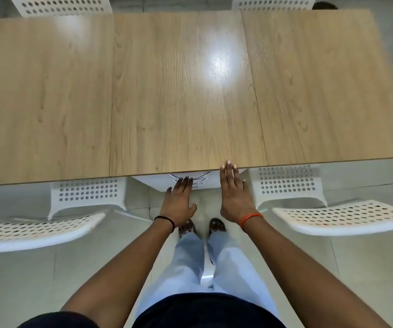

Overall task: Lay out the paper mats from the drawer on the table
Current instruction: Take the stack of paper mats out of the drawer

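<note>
A long wooden table (pixel 181 95) fills the upper half of the view, and no paper mat shows on it. Under its near edge sits a white drawer (pixel 157 182) with chrome wire handles (pixel 199 179). My left hand (pixel 178 202) reaches below the table edge, its fingertips at the chrome handle; whether they grip it I cannot tell. My right hand (pixel 234 195) is flat and open, fingers spread, its fingertips at the table's near edge just right of the drawer. The inside of the drawer is hidden.
Two white perforated chairs flank me: one at the left (pixel 55 216) and one at the right (pixel 321 209), both tucked partly under the table. Two more white chairs (pixel 60 5) stand at the far side. Grey floor tiles (pixel 25 280) lie below.
</note>
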